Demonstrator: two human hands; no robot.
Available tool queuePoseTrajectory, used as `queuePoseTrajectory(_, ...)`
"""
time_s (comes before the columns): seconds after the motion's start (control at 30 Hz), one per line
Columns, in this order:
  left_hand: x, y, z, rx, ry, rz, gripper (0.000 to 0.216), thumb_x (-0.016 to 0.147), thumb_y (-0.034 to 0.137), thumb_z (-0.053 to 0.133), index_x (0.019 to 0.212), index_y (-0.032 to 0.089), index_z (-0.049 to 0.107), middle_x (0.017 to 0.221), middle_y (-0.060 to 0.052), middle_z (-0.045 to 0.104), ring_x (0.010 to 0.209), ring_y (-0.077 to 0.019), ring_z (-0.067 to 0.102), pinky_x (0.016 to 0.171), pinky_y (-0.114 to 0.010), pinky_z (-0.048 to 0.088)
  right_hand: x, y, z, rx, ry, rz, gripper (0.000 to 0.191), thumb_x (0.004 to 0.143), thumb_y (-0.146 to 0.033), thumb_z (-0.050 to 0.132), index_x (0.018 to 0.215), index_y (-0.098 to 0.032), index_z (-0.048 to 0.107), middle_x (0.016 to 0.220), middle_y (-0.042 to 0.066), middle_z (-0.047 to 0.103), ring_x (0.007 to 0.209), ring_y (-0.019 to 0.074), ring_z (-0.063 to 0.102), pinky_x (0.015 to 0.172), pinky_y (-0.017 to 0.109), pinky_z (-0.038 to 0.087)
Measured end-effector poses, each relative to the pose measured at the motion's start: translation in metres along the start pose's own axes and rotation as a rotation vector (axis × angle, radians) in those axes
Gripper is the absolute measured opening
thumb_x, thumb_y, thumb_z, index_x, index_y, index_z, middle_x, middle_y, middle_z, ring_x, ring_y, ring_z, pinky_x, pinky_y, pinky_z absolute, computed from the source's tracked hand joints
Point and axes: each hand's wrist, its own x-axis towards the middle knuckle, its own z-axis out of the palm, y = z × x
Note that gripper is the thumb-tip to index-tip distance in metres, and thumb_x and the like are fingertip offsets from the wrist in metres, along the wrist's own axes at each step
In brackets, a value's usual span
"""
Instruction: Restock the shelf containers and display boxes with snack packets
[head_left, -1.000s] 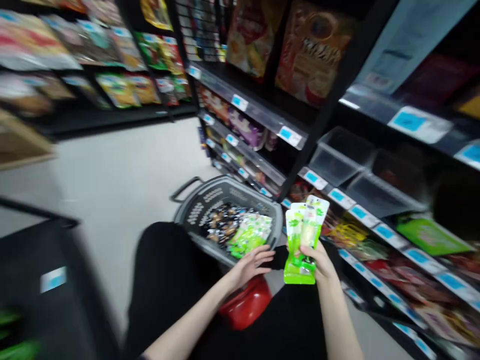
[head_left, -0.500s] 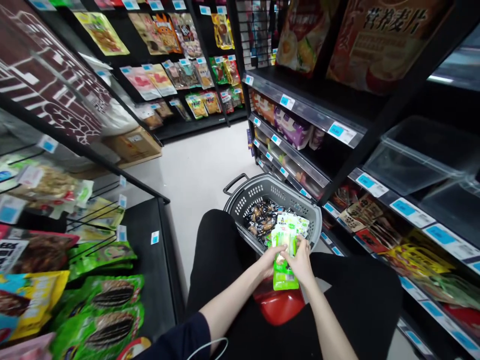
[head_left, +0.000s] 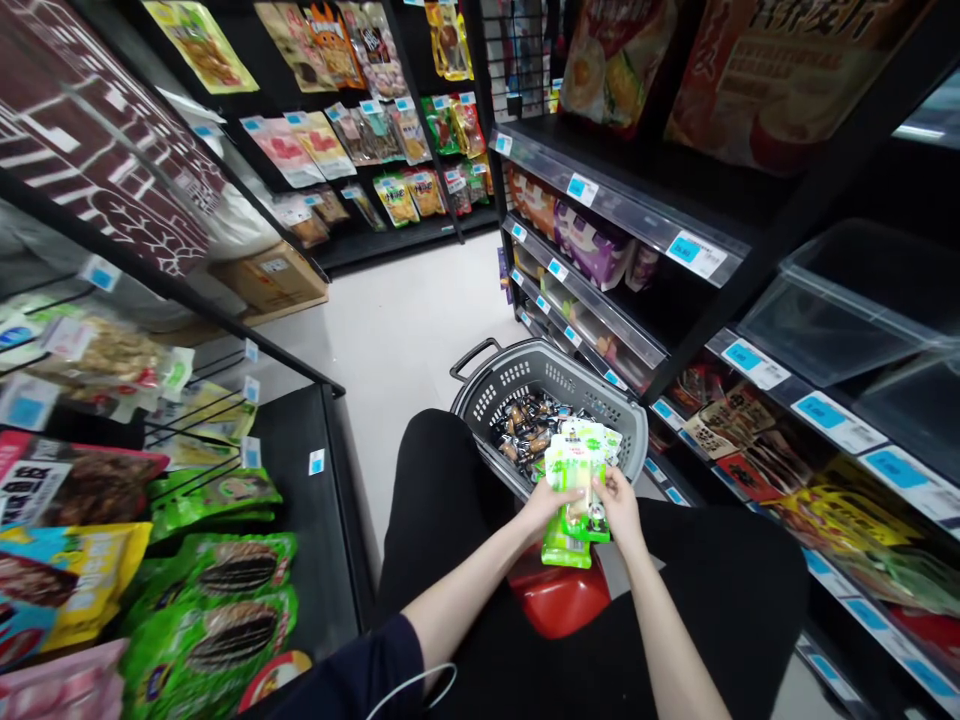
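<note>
Dark store shelves (head_left: 660, 170) are flanking a pale floor (head_left: 382, 340) around the grey basket (head_left: 636, 440). On the basket's near side, above a glossy red surface (head_left: 562, 603), several fanned packets (head_left: 576, 468) are pointing their white ends towards it, long axis running away from the wearer. The left hand (head_left: 551, 502) and right hand (head_left: 620, 505) are gripping them from either side; their small print is defying reading. Inside the basket, brown snacks (head_left: 525, 428) in dark wrappers are lying beside green-and-white pouches (head_left: 604, 438), which the packets are partly hiding. Beyond the basket, rightward, an orange bag (head_left: 780, 85) is showing Chinese characters, cut off above. Farther, leftward, snack bags (head_left: 277, 150) are hanging, lettering blurring.
</note>
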Motion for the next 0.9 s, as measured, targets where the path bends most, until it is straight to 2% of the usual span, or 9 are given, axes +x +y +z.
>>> queuePoseTrajectory(0.13, 0.0, 0.002, 0.001, -0.043, 0.005, -0.019, 0.062, 0.048, 0.034, 0.089, 0.1, 0.009, 0.066, 0.089, -0.012, 0.073, 0.084, -0.0241, 0.068, 0.084, -0.035, 0.051, 0.001, -0.002, -0.009, 0.1, 0.137, -0.013, 0.032, 0.067, -0.049, 0.071, 0.078, -0.023, 0.055, 0.072, -0.003, 0.059, 0.069, 0.0154, 0.054, 0.065, 0.026, 0.044)
queuePoseTrajectory(0.27, 0.001, 0.003, -0.001, -0.072, 0.02, -0.063, 0.057, 0.06, 0.044, 0.083, 0.101, 0.011, 0.061, 0.083, -0.012, 0.072, 0.07, -0.022, 0.068, 0.072, -0.036, 0.054, 0.004, -0.013, -0.026, 0.241, 0.222, -0.018, 0.037, 0.071, -0.055, 0.066, 0.091, -0.026, 0.053, 0.088, -0.003, 0.063, 0.081, 0.0154, 0.06, 0.071, 0.028, 0.049)
queuePoseTrajectory(0.47, -0.002, 0.0, 0.001, -0.02, 0.002, -0.072, 0.053, 0.059, 0.039, 0.084, 0.096, 0.008, 0.062, 0.074, -0.012, 0.071, 0.058, -0.0216, 0.066, 0.059, -0.033, 0.052, 0.002, -0.028, -0.037, 0.38, 0.161, 0.089, 0.041, 0.069, -0.057, 0.07, 0.092, -0.025, 0.058, 0.07, -0.002, 0.065, 0.069, 0.0185, 0.065, 0.062, 0.032, 0.054)
queuePoseTrajectory(0.57, -0.003, 0.0, 0.002, 0.002, -0.004, -0.048, 0.051, 0.058, 0.038, 0.085, 0.095, 0.009, 0.065, 0.08, -0.013, 0.072, 0.062, -0.0216, 0.066, 0.063, -0.033, 0.052, 0.001, -0.028, -0.032, 0.401, 0.141, 0.107, 0.045, 0.06, -0.055, 0.078, 0.087, -0.023, 0.061, 0.076, 0.001, 0.069, 0.071, 0.0196, 0.067, 0.065, 0.033, 0.056)
queuePoseTrajectory(0.73, -0.001, -0.001, 0.0, 0.01, 0.005, -0.016, 0.06, 0.056, 0.041, 0.085, 0.103, 0.01, 0.066, 0.099, -0.015, 0.072, 0.089, -0.0252, 0.067, 0.08, -0.034, 0.05, -0.002, -0.025, -0.028, 0.382, 0.122, 0.127, 0.044, 0.051, -0.044, 0.086, 0.08, -0.019, 0.063, 0.074, 0.002, 0.07, 0.069, 0.02, 0.067, 0.066, 0.034, 0.055)
queuePoseTrajectory(0.8, 0.0, -0.002, -0.001, 0.015, 0.013, -0.016, 0.063, 0.055, 0.042, 0.085, 0.105, 0.009, 0.066, 0.098, -0.015, 0.072, 0.093, -0.0261, 0.066, 0.082, -0.034, 0.05, -0.001, -0.023, -0.029, 0.368, 0.119, 0.137, 0.042, 0.052, -0.04, 0.087, 0.079, -0.018, 0.064, 0.071, 0.002, 0.07, 0.065, 0.0195, 0.066, 0.064, 0.033, 0.055)
queuePoseTrajectory(0.9, 0.001, -0.003, -0.002, 0.024, 0.028, -0.021, 0.063, 0.055, 0.043, 0.085, 0.103, 0.008, 0.066, 0.093, -0.015, 0.073, 0.088, -0.0247, 0.067, 0.08, -0.033, 0.05, 0.001, -0.02, -0.03, 0.361, 0.103, 0.146, 0.039, 0.054, -0.037, 0.086, 0.08, -0.017, 0.066, 0.07, 0.0, 0.07, 0.062, 0.0179, 0.064, 0.061, 0.031, 0.053)
